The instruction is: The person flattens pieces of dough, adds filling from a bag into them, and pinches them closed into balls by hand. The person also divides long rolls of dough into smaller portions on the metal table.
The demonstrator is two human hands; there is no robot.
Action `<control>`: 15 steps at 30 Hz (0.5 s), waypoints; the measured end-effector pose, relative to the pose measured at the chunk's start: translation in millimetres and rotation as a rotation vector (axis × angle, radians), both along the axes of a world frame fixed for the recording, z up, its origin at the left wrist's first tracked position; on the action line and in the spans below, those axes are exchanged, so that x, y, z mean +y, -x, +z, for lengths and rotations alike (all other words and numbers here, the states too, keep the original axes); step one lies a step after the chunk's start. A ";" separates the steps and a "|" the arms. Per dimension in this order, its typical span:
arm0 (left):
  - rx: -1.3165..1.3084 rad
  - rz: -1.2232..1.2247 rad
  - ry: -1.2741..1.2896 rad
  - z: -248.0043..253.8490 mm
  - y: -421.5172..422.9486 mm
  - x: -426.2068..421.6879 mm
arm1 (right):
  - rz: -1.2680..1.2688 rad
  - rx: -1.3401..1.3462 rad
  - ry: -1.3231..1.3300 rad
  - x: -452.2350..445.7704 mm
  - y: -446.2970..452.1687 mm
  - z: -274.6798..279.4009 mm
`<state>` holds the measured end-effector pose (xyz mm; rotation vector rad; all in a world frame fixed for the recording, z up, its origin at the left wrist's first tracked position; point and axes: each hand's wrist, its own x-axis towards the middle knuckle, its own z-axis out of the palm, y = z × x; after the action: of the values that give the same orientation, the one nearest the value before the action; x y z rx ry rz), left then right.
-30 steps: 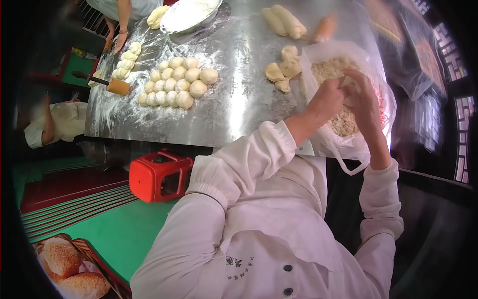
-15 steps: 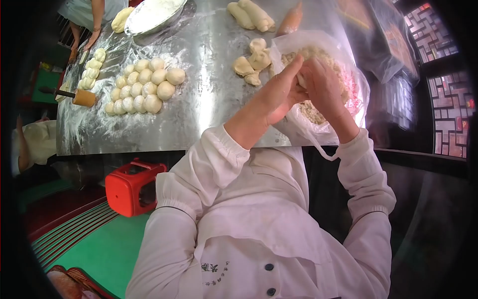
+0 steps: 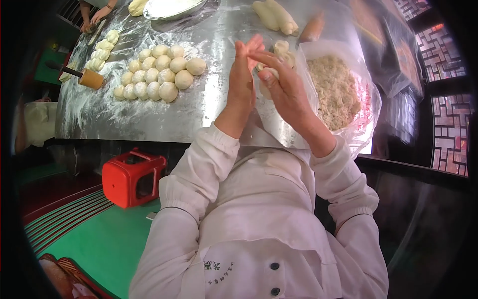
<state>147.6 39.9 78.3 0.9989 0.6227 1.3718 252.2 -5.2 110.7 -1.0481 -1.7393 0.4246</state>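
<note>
My right hand (image 3: 291, 97) curls round a pale ball of dough (image 3: 267, 90), with the thumb pressed over it. My left hand (image 3: 242, 74) is upright beside it, fingers stretched out and meeting the right fingertips. Just right of my hands, a plastic bag (image 3: 366, 74) lies spread under a heap of crumbly beige filling (image 3: 332, 92). Behind my right hand sit a few small dough lumps (image 3: 283, 49), partly hidden. To the left, rows of floured dough balls (image 3: 162, 74) rest close together on the metal table (image 3: 209, 112).
Thick dough rolls (image 3: 275, 19) and an orange-brown tapered object (image 3: 312, 27) lie at the back. A floury bowl (image 3: 174, 7), twisted dough pieces (image 3: 102, 51) and a rolling pin (image 3: 91, 78) are farther left. A co-worker's hands (image 3: 94, 20) work there. A red stool (image 3: 119, 184) stands below the edge.
My hands have moved left from above the filling, which now shows fully. They have parted a little, and the dough ball has come into view. The whole view has shifted slightly.
</note>
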 end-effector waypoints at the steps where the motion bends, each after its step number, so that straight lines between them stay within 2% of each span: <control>1: -0.230 -0.155 0.238 18.9 2.2 -12.0 | -0.077 0.021 -0.014 2.1 18.0 -8.4; 2: -0.226 -0.148 0.240 22.2 5.5 -21.8 | -0.071 0.026 -0.012 7.0 20.7 -8.5; 4: -0.240 -0.242 0.228 24.4 9.1 -33.1 | -0.219 0.292 0.237 25.6 17.6 -4.9; 5: -0.160 -0.211 0.135 23.4 10.0 -34.8 | -0.205 0.306 0.187 31.3 14.2 -10.4; 6: -0.156 -0.210 0.139 16.8 16.8 -31.5 | -0.205 0.310 0.192 30.4 13.1 -11.4; 8: 0.148 -0.216 0.218 0.6 34.3 -20.6 | -0.103 0.122 0.102 29.5 12.7 -9.6; 10: 0.079 -0.189 0.248 9.4 41.7 -17.4 | -0.106 0.166 0.155 20.9 11.1 -5.6; 12: 0.191 -0.352 0.321 12.3 58.8 -13.6 | -0.080 0.131 0.418 15.1 0.7 -10.9; 13: 0.181 -0.485 0.313 1.2 64.3 -6.1 | -0.082 0.131 0.426 12.1 2.3 -14.1; 15: 0.183 -0.510 0.343 -1.3 61.2 -9.8 | 0.045 0.117 0.591 7.5 9.5 -18.6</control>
<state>86.4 30.1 77.0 0.9257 0.6563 0.7028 242.7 2.3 92.1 -1.3614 -1.5664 1.0507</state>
